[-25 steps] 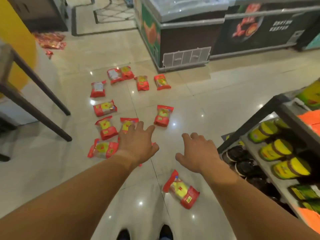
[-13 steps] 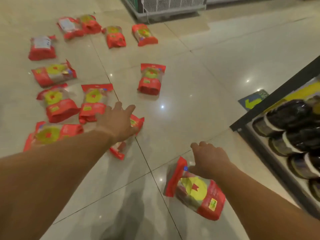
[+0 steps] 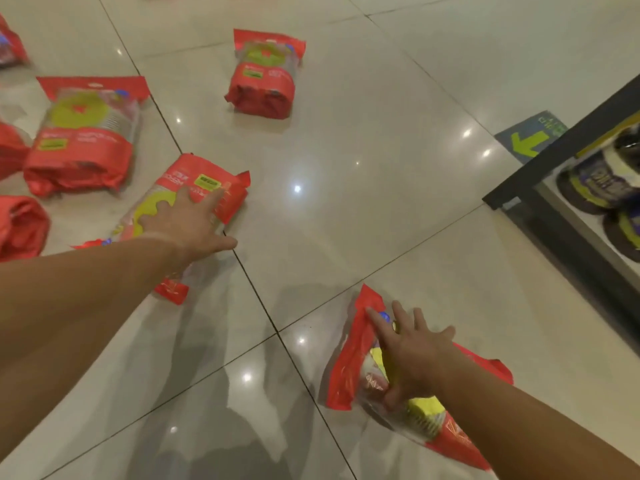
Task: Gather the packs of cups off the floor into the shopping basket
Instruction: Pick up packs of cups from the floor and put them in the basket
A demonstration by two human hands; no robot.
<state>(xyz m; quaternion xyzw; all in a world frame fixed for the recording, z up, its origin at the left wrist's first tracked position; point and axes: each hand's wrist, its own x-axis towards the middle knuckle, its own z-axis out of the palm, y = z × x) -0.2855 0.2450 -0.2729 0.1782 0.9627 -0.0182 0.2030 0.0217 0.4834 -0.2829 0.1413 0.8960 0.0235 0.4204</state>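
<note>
Several red packs of cups with yellow-green circles lie on the glossy tiled floor. My left hand rests flat, fingers spread, on one pack at centre left. My right hand lies with splayed fingers on another pack at lower right, thumb against its side. Both packs still lie on the floor. Other packs lie farther off: one straight ahead, one to the left, and more cut off at the left edge. No shopping basket is in view.
A low black-framed shelf stands at the right, holding dark round packages. A floor sticker with a green arrow sits beside its corner. Bare tiles lie between the two packs under my hands.
I have bent lower and closer to the floor. Both hands have come down onto their packs, the left further over its pack and the right flat on the near one.
</note>
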